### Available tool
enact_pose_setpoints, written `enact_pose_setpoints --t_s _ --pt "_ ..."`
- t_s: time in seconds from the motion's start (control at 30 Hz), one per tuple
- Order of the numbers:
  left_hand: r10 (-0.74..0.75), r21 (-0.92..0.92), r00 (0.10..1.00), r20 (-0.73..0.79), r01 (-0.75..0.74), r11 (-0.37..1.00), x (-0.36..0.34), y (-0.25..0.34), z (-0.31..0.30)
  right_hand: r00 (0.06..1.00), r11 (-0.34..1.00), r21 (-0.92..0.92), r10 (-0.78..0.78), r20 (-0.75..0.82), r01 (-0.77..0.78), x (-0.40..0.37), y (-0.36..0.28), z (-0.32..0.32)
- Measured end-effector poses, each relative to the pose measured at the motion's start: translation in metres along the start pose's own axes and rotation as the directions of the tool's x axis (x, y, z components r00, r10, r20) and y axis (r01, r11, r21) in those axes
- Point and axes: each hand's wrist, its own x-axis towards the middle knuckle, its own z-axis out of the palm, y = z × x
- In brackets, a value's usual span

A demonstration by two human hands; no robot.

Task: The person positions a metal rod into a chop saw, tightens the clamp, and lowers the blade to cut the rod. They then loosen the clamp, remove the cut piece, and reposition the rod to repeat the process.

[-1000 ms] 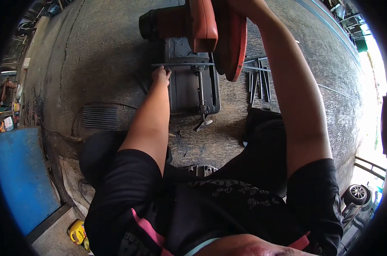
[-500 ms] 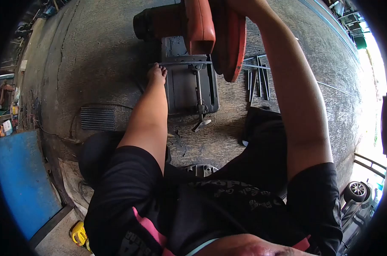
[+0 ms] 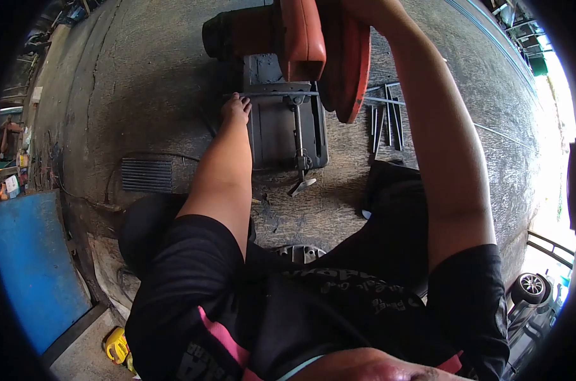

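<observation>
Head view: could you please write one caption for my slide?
Left hand at one end of a thin bar, right hand beside a red cut-off saw.

I lose most of the right hand (image 3: 366, 9) past the top edge, so what its fingers hold is beyond me. That edge also crops the orange saw (image 3: 304, 38), and its blade is hidden by the guard (image 3: 359, 82). The left hand (image 3: 236, 109) covers part of the thin bar (image 3: 275, 94); I can't tell whether it grips or merely rests there. The right forearm (image 3: 430, 95) blocks the run of a pale rod (image 3: 384, 100) behind it. The black shirt (image 3: 281, 317) hides much of a metal piece (image 3: 310, 255), and its creased lettering defies reading. The clutter at far left (image 3: 12, 140) is too small to identify.
</observation>
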Motion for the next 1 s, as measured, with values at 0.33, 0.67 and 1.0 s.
enact_pose_setpoints --t_s 0.33,0.67,1.0 --pt "0.027 0.026 0.997 -0.074 -0.025 0.999 -0.014 0.001 0.008 0.998 0.993 -0.095 -0.066 -0.003 0.065 0.009 0.015 0.014" --pt "0.059 0.051 0.989 -0.134 -0.053 0.997 -0.021 0.001 0.012 0.903 0.764 -0.482 -0.371 0.217 0.430 0.014 0.023 0.017" --pt "0.077 0.111 0.984 -0.160 -0.060 0.992 -0.014 -0.001 0.012 0.983 0.970 -0.164 -0.174 0.057 0.181 0.012 0.019 0.016"
